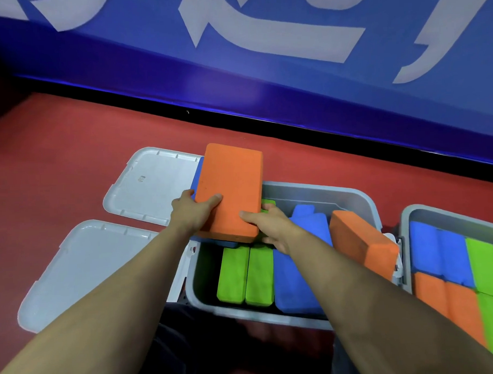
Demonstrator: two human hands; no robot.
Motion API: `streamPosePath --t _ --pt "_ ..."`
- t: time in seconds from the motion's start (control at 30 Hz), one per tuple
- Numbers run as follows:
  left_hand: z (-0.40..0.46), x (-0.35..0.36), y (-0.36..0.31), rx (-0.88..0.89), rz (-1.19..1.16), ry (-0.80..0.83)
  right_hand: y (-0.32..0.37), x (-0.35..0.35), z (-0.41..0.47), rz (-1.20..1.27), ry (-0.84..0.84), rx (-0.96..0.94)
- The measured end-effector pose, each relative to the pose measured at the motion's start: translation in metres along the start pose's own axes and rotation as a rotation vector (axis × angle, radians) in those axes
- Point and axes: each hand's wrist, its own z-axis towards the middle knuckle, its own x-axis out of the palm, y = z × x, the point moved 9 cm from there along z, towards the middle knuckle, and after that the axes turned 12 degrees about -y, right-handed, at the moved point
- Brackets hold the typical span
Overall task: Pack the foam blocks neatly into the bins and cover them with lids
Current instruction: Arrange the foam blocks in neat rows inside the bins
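Two grey lids [102, 264] lie on the red floor [57, 154] at the left. The left hand [191, 209] and the right hand [272, 228] both grip one orange block [230, 184] above the middle bin [338, 196], which holds green blocks [245, 273] and blue ones. At the right, another bin [409, 237] is packed full.

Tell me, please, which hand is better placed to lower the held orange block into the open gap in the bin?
Probably the left hand. It grips the orange block on the side directly above the dark gap beside the green blocks; the right hand sits over already packed blocks.
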Motion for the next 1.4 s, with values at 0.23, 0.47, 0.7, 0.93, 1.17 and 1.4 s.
streamPosePath --t 0.23,0.47,0.7,0.93,1.17,1.4 --pt "-0.003 0.01 -0.022 0.185 0.173 -0.009 0.003 -0.025 0.001 -0.024 -0.007 0.035" --pt "-0.014 0.025 -0.033 0.247 0.261 0.007 0.003 -0.057 0.006 -0.075 -0.094 0.013" --pt "-0.016 0.028 -0.034 0.308 0.335 -0.008 -0.01 -0.134 0.017 -0.625 -0.376 -0.065" --pt "-0.03 0.028 -0.064 0.681 0.494 -0.153 -0.033 -0.157 0.02 -0.94 -0.314 0.0" --pt "-0.045 0.057 -0.07 0.939 0.524 0.013 -0.025 -0.168 0.023 -1.199 -0.317 -0.052" --pt "-0.038 0.054 -0.064 0.877 0.531 0.037 0.013 -0.167 0.018 -1.095 -0.195 -0.203"
